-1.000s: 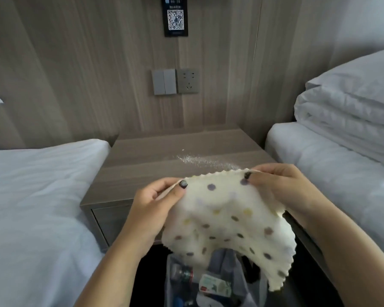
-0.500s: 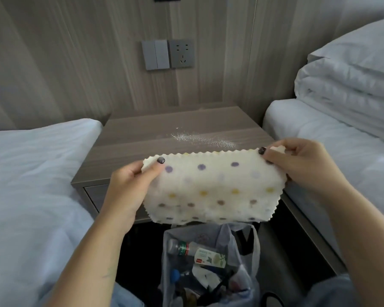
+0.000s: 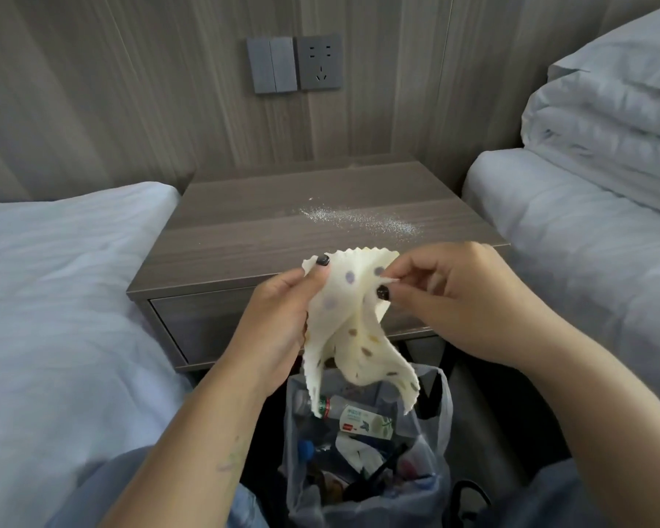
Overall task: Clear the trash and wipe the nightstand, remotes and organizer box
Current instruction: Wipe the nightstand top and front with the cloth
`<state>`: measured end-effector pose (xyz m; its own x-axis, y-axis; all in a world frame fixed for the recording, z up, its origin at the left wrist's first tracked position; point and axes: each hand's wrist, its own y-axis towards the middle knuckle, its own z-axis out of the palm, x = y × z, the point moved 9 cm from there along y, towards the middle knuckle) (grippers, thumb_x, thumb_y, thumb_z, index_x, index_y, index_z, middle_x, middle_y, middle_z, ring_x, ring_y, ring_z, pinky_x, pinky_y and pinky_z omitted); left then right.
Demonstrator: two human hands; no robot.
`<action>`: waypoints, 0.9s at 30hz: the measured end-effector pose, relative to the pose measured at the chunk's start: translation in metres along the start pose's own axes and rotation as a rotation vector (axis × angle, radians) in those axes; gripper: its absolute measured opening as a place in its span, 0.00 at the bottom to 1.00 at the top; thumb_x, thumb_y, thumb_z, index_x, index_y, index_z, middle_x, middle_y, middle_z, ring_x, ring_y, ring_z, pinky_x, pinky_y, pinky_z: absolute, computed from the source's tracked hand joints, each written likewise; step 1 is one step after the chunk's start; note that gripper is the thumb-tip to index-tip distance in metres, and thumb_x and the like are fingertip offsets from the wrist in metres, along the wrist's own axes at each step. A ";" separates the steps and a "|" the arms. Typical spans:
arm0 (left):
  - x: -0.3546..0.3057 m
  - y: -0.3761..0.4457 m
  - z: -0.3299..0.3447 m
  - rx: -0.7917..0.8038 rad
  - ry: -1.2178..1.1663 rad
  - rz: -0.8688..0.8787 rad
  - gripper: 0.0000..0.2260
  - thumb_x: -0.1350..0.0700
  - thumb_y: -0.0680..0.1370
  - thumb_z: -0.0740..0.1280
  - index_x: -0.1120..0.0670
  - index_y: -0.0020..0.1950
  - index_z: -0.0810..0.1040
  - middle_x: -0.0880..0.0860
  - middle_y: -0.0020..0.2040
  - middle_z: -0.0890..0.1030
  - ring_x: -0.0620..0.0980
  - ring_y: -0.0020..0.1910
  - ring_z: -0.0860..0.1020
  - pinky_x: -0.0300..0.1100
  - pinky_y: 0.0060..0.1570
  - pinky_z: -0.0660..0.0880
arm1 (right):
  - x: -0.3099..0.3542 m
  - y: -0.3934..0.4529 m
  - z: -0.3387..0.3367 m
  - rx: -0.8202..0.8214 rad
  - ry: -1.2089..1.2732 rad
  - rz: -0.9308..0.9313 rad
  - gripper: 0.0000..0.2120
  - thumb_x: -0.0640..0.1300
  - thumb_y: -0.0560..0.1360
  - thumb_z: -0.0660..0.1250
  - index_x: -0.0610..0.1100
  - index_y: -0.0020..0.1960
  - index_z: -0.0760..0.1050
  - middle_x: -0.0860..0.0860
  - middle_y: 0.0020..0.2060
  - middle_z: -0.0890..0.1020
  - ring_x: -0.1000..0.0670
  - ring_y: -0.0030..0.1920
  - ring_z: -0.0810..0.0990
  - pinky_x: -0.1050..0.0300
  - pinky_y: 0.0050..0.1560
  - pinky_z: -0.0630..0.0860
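A cream cloth with coloured dots [image 3: 353, 329] hangs folded in front of the nightstand. My left hand [image 3: 279, 322] pinches its top left corner. Close beside it, my right hand [image 3: 450, 295] pinches the other top edge, and the two corners nearly meet. The grey wooden nightstand [image 3: 244, 238] stands between two beds, with a streak of white powder [image 3: 359, 219] across its top right of centre. Below the cloth a clear trash bag [image 3: 366, 451] stands open on the floor, holding a bottle, wrappers and other rubbish. No remotes or organizer box are in view.
A white bed [image 3: 54, 299] lies on the left. Another white bed [image 3: 587, 242] on the right carries a folded duvet [image 3: 606, 116]. Grey switches and a socket [image 3: 294, 66] sit on the wood wall above the nightstand.
The cloth was stretched wide between my hands. Both hands have come together, so it now hangs folded in half. The view moved closer to the nightstand.
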<state>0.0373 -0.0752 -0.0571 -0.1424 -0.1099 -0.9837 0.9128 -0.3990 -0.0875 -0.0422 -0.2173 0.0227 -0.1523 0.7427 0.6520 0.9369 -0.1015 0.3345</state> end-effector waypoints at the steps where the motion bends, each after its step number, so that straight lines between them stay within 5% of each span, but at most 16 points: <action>1: 0.000 0.000 0.003 0.013 -0.035 0.009 0.12 0.55 0.80 0.65 0.54 0.38 0.84 0.47 0.30 0.82 0.41 0.25 0.76 0.31 0.25 0.70 | 0.003 0.002 -0.001 -0.039 -0.031 -0.043 0.04 0.45 0.72 0.73 0.51 0.38 0.81 0.58 0.33 0.78 0.61 0.36 0.75 0.72 0.40 0.69; 4: -0.003 -0.002 0.009 0.028 -0.114 0.035 0.05 0.56 0.74 0.71 0.56 0.42 0.86 0.55 0.37 0.85 0.48 0.31 0.81 0.37 0.30 0.76 | 0.003 0.006 0.003 -0.064 0.055 -0.080 0.07 0.50 0.69 0.75 0.54 0.35 0.78 0.57 0.39 0.78 0.59 0.41 0.76 0.70 0.42 0.69; 8: 0.002 -0.002 0.014 -0.007 -0.106 0.001 0.07 0.61 0.76 0.68 0.56 0.40 0.83 0.47 0.23 0.77 0.40 0.20 0.72 0.30 0.20 0.67 | -0.007 0.013 0.014 -0.033 0.355 0.032 0.09 0.47 0.67 0.77 0.47 0.35 0.78 0.54 0.26 0.77 0.57 0.27 0.73 0.60 0.28 0.76; 14: 0.004 -0.003 0.019 0.144 -0.147 -0.015 0.11 0.50 0.72 0.68 0.56 0.46 0.85 0.57 0.41 0.84 0.52 0.38 0.81 0.43 0.37 0.77 | -0.018 0.018 0.014 -0.053 0.333 0.133 0.09 0.46 0.65 0.79 0.44 0.35 0.80 0.51 0.23 0.77 0.53 0.25 0.73 0.58 0.21 0.75; 18: -0.008 -0.010 0.027 0.290 -0.097 0.068 0.15 0.57 0.68 0.75 0.57 0.54 0.84 0.58 0.50 0.85 0.52 0.44 0.84 0.42 0.40 0.81 | -0.025 0.021 0.006 -0.137 0.326 0.149 0.12 0.50 0.64 0.79 0.44 0.35 0.80 0.53 0.21 0.76 0.54 0.23 0.73 0.59 0.21 0.75; 22: -0.012 -0.008 0.015 0.187 -0.157 0.106 0.13 0.63 0.66 0.76 0.55 0.50 0.85 0.56 0.46 0.86 0.52 0.42 0.84 0.44 0.40 0.81 | -0.042 0.018 -0.004 -0.319 0.530 0.155 0.20 0.59 0.61 0.75 0.43 0.42 0.80 0.49 0.31 0.81 0.56 0.33 0.77 0.59 0.35 0.75; 25: -0.017 -0.006 0.008 0.179 -0.298 0.122 0.12 0.62 0.69 0.70 0.55 0.50 0.84 0.56 0.46 0.85 0.53 0.43 0.84 0.45 0.42 0.81 | -0.053 0.017 0.029 -0.053 0.781 0.220 0.36 0.63 0.60 0.77 0.44 0.60 0.76 0.50 0.47 0.84 0.51 0.48 0.83 0.56 0.46 0.77; 27: -0.022 -0.006 0.002 0.169 -0.348 0.139 0.11 0.62 0.70 0.68 0.55 0.51 0.84 0.57 0.46 0.85 0.53 0.43 0.84 0.45 0.41 0.81 | -0.044 0.008 0.054 0.167 0.870 0.213 0.33 0.56 0.63 0.77 0.41 0.62 0.75 0.45 0.52 0.85 0.45 0.51 0.84 0.53 0.48 0.80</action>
<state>0.0340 -0.0723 -0.0344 -0.1695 -0.4635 -0.8697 0.8610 -0.4991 0.0982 -0.0109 -0.2148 -0.0399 -0.0912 -0.0489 0.9946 0.9955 -0.0319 0.0897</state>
